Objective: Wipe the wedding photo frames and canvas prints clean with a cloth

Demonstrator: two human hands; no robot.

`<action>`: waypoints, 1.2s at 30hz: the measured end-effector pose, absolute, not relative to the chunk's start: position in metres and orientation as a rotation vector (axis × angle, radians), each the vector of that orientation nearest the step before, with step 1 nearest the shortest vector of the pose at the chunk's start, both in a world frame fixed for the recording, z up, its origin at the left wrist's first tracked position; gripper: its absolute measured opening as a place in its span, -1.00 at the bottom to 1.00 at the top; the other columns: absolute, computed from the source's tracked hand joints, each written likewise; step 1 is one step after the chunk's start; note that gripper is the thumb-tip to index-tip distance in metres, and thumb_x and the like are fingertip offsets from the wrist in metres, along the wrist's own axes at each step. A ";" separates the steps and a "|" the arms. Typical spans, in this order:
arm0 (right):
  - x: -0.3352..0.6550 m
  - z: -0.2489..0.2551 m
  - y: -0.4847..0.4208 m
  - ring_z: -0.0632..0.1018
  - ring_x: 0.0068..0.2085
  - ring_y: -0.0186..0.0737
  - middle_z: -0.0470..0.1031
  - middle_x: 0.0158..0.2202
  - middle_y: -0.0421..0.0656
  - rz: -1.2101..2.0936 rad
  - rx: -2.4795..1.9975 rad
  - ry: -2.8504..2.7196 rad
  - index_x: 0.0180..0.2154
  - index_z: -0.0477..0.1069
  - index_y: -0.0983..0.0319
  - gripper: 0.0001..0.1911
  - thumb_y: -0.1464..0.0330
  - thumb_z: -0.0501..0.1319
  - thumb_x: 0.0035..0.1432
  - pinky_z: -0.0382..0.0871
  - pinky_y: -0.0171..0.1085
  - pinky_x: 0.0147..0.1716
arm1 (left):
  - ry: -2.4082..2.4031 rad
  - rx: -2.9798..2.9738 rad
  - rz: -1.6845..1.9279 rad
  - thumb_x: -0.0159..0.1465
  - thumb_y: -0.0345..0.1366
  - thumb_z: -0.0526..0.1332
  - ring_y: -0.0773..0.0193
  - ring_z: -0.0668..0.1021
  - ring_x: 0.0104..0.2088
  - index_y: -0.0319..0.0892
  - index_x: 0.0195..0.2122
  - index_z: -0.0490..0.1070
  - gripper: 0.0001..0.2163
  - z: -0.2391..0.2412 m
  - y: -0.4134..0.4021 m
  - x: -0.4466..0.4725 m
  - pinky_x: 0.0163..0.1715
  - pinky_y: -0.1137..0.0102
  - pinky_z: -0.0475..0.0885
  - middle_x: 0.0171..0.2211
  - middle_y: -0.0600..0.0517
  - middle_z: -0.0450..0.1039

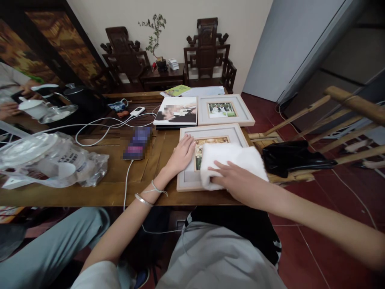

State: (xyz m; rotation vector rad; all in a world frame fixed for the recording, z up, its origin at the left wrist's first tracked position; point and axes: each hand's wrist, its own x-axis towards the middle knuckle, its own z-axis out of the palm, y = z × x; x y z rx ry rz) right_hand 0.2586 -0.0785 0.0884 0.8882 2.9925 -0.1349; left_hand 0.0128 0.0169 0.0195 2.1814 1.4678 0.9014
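Observation:
A pale picture frame (234,134) lies flat on the wooden table (99,192) in front of me. My left hand (181,154) rests flat and open on the frame's left border, fingers together, holding it down. My right hand (237,180) presses a fluffy white cloth (233,158) onto the glass over the photo, fingers stretched across the cloth. The cloth hides most of the picture. A bracelet and a string circle my left wrist.
A second frame (225,109) and a photo print (177,111) lie behind. A phone (137,143) on a white cable, a plastic bag (51,160), a kettle and cups sit left. A black bag (291,157) lies on a bamboo chair at right. Another person's hands show far left.

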 end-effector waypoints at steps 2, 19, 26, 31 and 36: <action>0.277 0.094 -0.079 0.37 0.36 0.20 0.39 0.31 0.21 -0.119 0.986 2.968 0.07 0.53 0.30 -0.46 0.72 0.07 0.14 0.36 0.22 0.22 | 1.479 2.201 0.884 0.53 -0.05 -0.09 0.01 0.21 0.47 -0.29 0.26 0.41 -0.48 0.019 0.017 0.014 0.44 -0.05 0.12 0.39 -0.23 0.27; 0.221 0.084 -0.089 0.28 0.41 0.22 0.35 0.35 0.15 -0.064 1.002 2.972 0.13 0.52 0.32 -0.51 0.64 0.10 0.23 0.27 0.21 0.30 | 1.459 2.301 0.908 0.51 -0.20 -0.05 0.03 0.34 0.41 -0.28 0.20 0.46 -0.57 0.021 0.020 0.010 0.43 0.02 0.19 0.28 -0.19 0.44; 0.299 0.085 -0.093 0.37 0.36 0.19 0.39 0.34 0.07 0.127 1.159 2.908 0.07 0.53 0.23 -0.42 0.70 0.07 0.10 0.35 0.26 0.23 | 1.468 2.335 0.897 0.50 -0.20 -0.01 0.01 0.32 0.42 -0.28 0.20 0.45 -0.58 0.020 0.019 0.011 0.44 0.00 0.18 0.28 -0.22 0.43; 0.287 0.086 -0.087 0.31 0.40 0.19 0.34 0.37 0.10 -0.010 1.124 2.921 0.09 0.51 0.28 -0.42 0.70 0.06 0.08 0.27 0.27 0.30 | 1.475 2.307 0.912 0.49 -0.20 0.01 -0.01 0.33 0.41 -0.31 0.18 0.47 -0.59 0.019 0.020 0.011 0.44 0.01 0.17 0.28 -0.25 0.44; 0.237 0.082 -0.079 0.24 0.44 0.16 0.29 0.39 0.13 -0.142 0.944 2.995 0.16 0.48 0.31 -0.43 0.68 0.10 0.15 0.19 0.25 0.35 | 1.496 2.239 0.907 0.49 -0.15 0.01 0.02 0.34 0.41 -0.27 0.20 0.47 -0.57 0.019 0.022 0.009 0.44 0.02 0.18 0.28 -0.21 0.44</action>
